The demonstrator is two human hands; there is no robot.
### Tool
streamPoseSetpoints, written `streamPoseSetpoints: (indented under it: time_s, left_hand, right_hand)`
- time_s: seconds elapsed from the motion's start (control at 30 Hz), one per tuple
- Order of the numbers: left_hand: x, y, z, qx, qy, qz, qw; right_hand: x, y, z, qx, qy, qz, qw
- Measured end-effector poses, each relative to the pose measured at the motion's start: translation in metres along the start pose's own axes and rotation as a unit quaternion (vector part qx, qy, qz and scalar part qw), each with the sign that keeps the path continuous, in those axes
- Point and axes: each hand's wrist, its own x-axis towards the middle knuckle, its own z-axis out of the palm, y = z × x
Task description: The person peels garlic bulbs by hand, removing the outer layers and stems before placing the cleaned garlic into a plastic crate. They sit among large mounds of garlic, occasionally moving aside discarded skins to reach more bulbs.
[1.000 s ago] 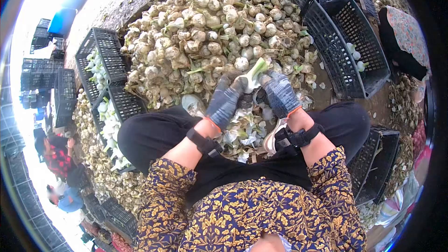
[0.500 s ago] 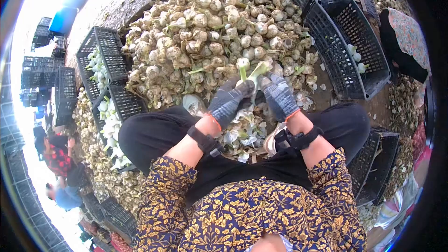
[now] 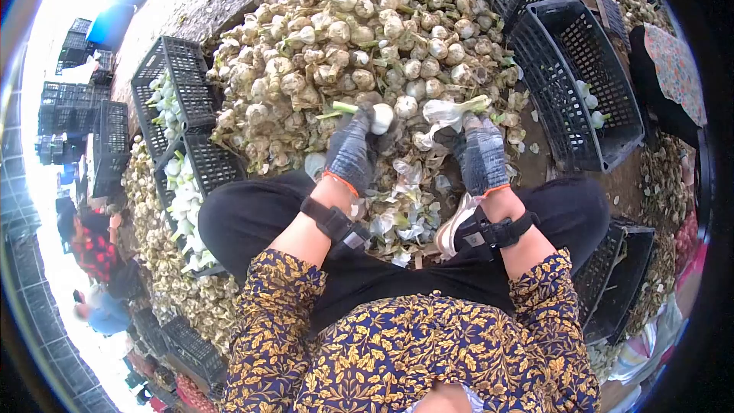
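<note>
My left hand (image 3: pixel 351 145), in a grey glove with an orange cuff, is closed round a white garlic bulb (image 3: pixel 381 118) whose green stem sticks out to the left. My right hand (image 3: pixel 482 154), gloved the same way, grips a garlic bulb with a pale, thick stem (image 3: pixel 451 112). The hands are apart, both at the near edge of a large heap of garlic bulbs (image 3: pixel 329 53). Between them and my legs lie loose peeled skins (image 3: pixel 405 214).
Black crates holding garlic stand at left (image 3: pixel 172 84) and at right (image 3: pixel 573 84). More crates (image 3: pixel 619 279) are at the lower right. Two people, one in a red checked top (image 3: pixel 93 248), are at the far left. My crossed legs flank the skins.
My hands have moved apart, the left one leftward and the right one rightward. The white bulb now shows at my left fingers, and the thick-stemmed one is in my right hand.
</note>
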Motion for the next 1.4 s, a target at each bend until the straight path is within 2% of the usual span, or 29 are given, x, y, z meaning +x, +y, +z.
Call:
streamPoseSetpoints:
  time_s: [0.03, 0.1, 0.13, 0.17, 0.27, 0.3, 0.33, 0.37, 0.4, 0.43, 0.47, 0.5, 0.57, 0.6, 0.63, 0.7, 0.77, 0.87, 0.9, 0.93, 0.97, 1.03, 1.07, 1.1, 1.13, 1.17, 1.2, 1.23, 1.4]
  left_hand:
    - [-0.003, 0.007, 0.003, -0.007, 0.007, 0.007, 1.000]
    - [0.002, 0.007, -0.001, -0.018, 0.008, 0.018, 1.000]
    - [0.006, 0.005, -0.004, -0.029, 0.007, 0.028, 0.999]
    - [0.010, 0.001, -0.008, -0.029, 0.008, 0.027, 0.999]
    - [0.011, -0.004, -0.015, 0.094, 0.065, 0.071, 0.991]
    - [0.002, -0.002, -0.009, 0.193, 0.047, 0.151, 0.968]
    - [-0.007, 0.000, -0.004, 0.290, 0.027, 0.228, 0.929]
    - [-0.011, 0.000, -0.001, 0.381, 0.007, 0.301, 0.874]
    - [-0.008, -0.001, -0.006, 0.454, -0.003, 0.341, 0.823]
    - [-0.008, -0.005, -0.007, 0.453, -0.004, 0.339, 0.824]
    - [-0.011, -0.010, -0.009, 0.430, -0.048, 0.355, 0.829]
    - [-0.015, -0.010, -0.006, 0.406, -0.091, 0.370, 0.831]
    - [-0.012, -0.017, -0.011, 0.461, -0.044, 0.342, 0.817]
    - [-0.005, -0.023, -0.018, 0.505, -0.058, 0.406, 0.760]
    - [-0.003, -0.023, -0.019, 0.543, -0.073, 0.465, 0.695]
    - [-0.005, -0.020, -0.018, 0.528, -0.086, 0.440, 0.722]
    - [-0.011, -0.016, -0.012, 0.431, -0.092, 0.286, 0.851]
    - [0.003, -0.024, -0.022, 0.482, -0.103, 0.317, 0.810]
    - [-0.001, -0.023, -0.016, 0.436, -0.096, 0.309, 0.840]
    - [-0.009, -0.017, -0.006, 0.425, -0.089, 0.297, 0.851]
    - [-0.014, -0.012, 0.001, 0.413, -0.084, 0.284, 0.861]
    - [-0.010, -0.014, -0.002, 0.422, -0.089, 0.305, 0.849]
    - [-0.009, -0.016, -0.005, 0.431, -0.092, 0.324, 0.837]
    - [-0.005, -0.024, -0.009, 0.432, -0.089, 0.325, 0.837]
    - [-0.002, -0.032, -0.013, 0.446, -0.073, 0.338, 0.826]
    - [0.003, -0.038, -0.018, 0.461, -0.054, 0.354, 0.812]
    - [-0.002, -0.028, -0.010, 0.409, -0.075, 0.349, 0.840]
    - [-0.001, -0.033, -0.011, 0.411, -0.037, 0.354, 0.839]
    - [-0.002, -0.029, -0.011, 0.429, -0.043, 0.348, 0.832]
  right_hand:
    - [0.000, -0.022, -0.006, 0.134, -0.013, 0.114, 0.984]
    - [-0.004, -0.021, 0.001, -0.072, -0.173, -0.064, 0.980]
    - [-0.011, -0.017, 0.004, -0.142, -0.141, -0.350, 0.915]
    - [-0.018, -0.016, 0.003, -0.228, -0.282, -0.318, 0.876]
    - [-0.019, -0.023, 0.010, -0.277, -0.337, -0.258, 0.862]
    - [-0.017, -0.023, 0.013, -0.102, -0.327, -0.135, 0.930]
    - [-0.013, -0.026, 0.015, 0.078, -0.300, -0.005, 0.951]
    - [-0.009, -0.032, 0.015, 0.078, -0.298, -0.003, 0.951]
    - [-0.003, -0.045, 0.012, 0.117, -0.310, 0.068, 0.941]
    - [0.001, -0.051, 0.010, 0.156, -0.320, 0.139, 0.924]
    - [-0.002, -0.029, 0.013, 0.004, -0.337, -0.012, 0.942]
    - [-0.004, -0.019, 0.022, 0.005, -0.337, -0.012, 0.942]
    - [-0.005, -0.009, 0.033, 0.101, -0.299, -0.053, 0.947]
    - [-0.002, -0.038, 0.018, 0.061, -0.325, 0.027, 0.943]
    - [-0.001, -0.042, 0.016, 0.061, -0.324, 0.027, 0.944]
    - [-0.001, -0.047, 0.014, 0.173, -0.281, 0.144, 0.933]
    - [-0.001, -0.058, 0.004, 0.160, -0.276, 0.143, 0.937]
    - [-0.005, -0.045, 0.012, 0.175, -0.268, 0.104, 0.942]
    - [-0.006, -0.040, 0.015, 0.197, -0.256, 0.073, 0.943]
    - [-0.006, -0.048, 0.012, 0.260, -0.269, 0.169, 0.912]
    - [-0.006, -0.049, 0.009, 0.259, -0.269, 0.168, 0.912]
    - [-0.005, -0.058, 0.003, 0.095, -0.228, -0.065, 0.967]
    - [-0.001, -0.063, -0.008, 0.079, -0.342, 0.027, 0.936]
    - [-0.001, -0.060, -0.006, 0.079, -0.344, 0.025, 0.935]
    - [-0.002, -0.052, 0.001, -0.002, -0.283, -0.139, 0.949]
    - [-0.003, -0.042, 0.011, -0.078, -0.209, -0.303, 0.927]
    - [-0.009, -0.023, 0.025, 0.115, -0.261, -0.037, 0.958]
    - [-0.004, -0.064, 0.011, 0.201, -0.258, 0.242, 0.913]
    - [-0.005, -0.069, 0.010, 0.250, -0.254, 0.198, 0.913]
